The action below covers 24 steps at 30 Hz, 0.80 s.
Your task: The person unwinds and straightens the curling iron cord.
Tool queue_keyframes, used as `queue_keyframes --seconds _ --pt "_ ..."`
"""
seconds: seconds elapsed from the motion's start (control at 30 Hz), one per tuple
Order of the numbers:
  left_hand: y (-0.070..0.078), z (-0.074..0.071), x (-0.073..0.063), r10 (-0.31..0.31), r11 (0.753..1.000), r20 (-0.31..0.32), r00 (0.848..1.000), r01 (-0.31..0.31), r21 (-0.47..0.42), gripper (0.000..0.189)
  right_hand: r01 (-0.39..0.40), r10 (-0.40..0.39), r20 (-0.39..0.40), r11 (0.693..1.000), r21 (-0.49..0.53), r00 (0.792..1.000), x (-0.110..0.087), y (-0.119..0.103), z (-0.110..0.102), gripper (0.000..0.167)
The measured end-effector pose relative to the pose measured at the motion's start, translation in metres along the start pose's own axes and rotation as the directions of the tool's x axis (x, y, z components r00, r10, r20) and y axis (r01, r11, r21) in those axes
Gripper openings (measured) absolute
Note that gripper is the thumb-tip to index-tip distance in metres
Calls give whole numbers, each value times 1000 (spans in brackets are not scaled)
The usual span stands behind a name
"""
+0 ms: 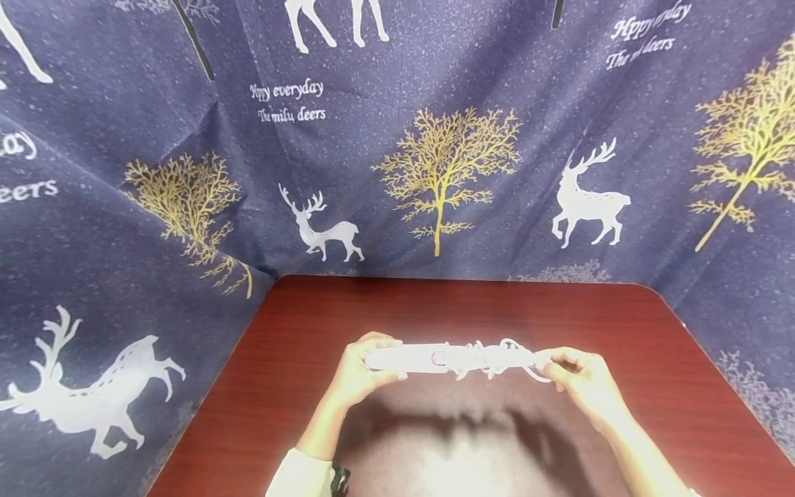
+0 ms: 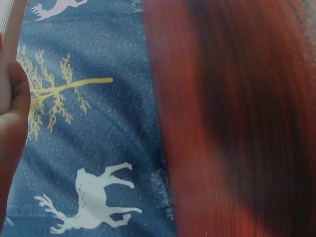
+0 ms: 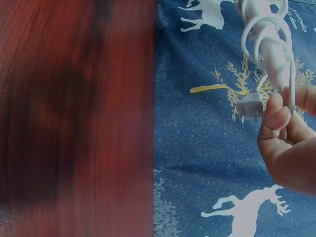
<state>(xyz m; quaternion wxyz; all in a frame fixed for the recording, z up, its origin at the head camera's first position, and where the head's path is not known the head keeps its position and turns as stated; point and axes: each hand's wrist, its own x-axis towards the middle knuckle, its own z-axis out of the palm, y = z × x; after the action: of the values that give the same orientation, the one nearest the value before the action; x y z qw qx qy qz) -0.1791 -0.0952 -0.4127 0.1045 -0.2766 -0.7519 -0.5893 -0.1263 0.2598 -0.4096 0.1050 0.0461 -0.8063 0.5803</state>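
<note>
A long white appliance (image 1: 413, 359), shaped like a hair straightener, is held level above the table, with a small pinkish spot near its middle. My left hand (image 1: 360, 369) grips its wide left end, fingers above and thumb below. White power cord (image 3: 292, 81) winds in loose loops around the narrower right part. At that tapered end my right hand (image 1: 586, 383) pinches the cord between thumb and fingers. A two-pin plug (image 3: 250, 104) hangs beside the handle in the right wrist view. The left wrist view shows only a strip of the appliance and part of the left hand.
Beneath the hands lies a reddish-brown wooden table (image 1: 298, 324), brightly lit near its front and shadowed by the arms. Dark blue cloth (image 1: 397, 90) printed with deer and trees hangs behind it and along both sides.
</note>
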Motion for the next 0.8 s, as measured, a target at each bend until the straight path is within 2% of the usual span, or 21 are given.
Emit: queue_keyframes --seconds 0.1,0.2,0.27,0.33,0.37,0.43,0.5,0.6,0.63,0.7,0.8 --pt "-1 -4 0 1 1000 0 1000 -1 1 44 50 -51 78 999 20 996 2 0 -4 14" --pt "-1 -7 0 5 1000 1 1000 -5 -6 45 126 -140 164 988 93 976 4 2 -13 18" --pt "0 -9 0 13 1000 2 1000 -13 -8 44 157 -195 199 969 193 960 5 7 -20 24" --pt "1 -11 0 11 1000 -1 1000 -11 -6 44 158 -251 234 922 354 939 9 14 -24 30" --pt "1 -12 0 13 1000 -4 1000 -13 -3 44 126 -258 260 893 433 931 10 18 -25 32" --pt "1 -13 -1 17 1000 -9 1000 -17 3 44 43 -271 315 816 576 910 13 26 -24 34" --pt "1 -14 -1 22 1000 -7 1000 -22 9 44 -61 -276 387 742 668 880 16 32 -19 37" --pt "1 -13 0 42 999 -2 999 -42 13 44 -169 -284 471 683 711 835 18 39 -13 40" --pt "1 -12 0 45 999 1 999 -45 13 44 -193 -290 490 667 719 822 18 40 -11 42" --pt "1 -12 0 38 999 5 999 -38 16 44 -216 -298 506 651 728 809 19 42 -8 43" --pt "1 -11 0 8 1000 6 1000 -8 18 45 -205 -312 499 646 735 808 21 43 -5 43"
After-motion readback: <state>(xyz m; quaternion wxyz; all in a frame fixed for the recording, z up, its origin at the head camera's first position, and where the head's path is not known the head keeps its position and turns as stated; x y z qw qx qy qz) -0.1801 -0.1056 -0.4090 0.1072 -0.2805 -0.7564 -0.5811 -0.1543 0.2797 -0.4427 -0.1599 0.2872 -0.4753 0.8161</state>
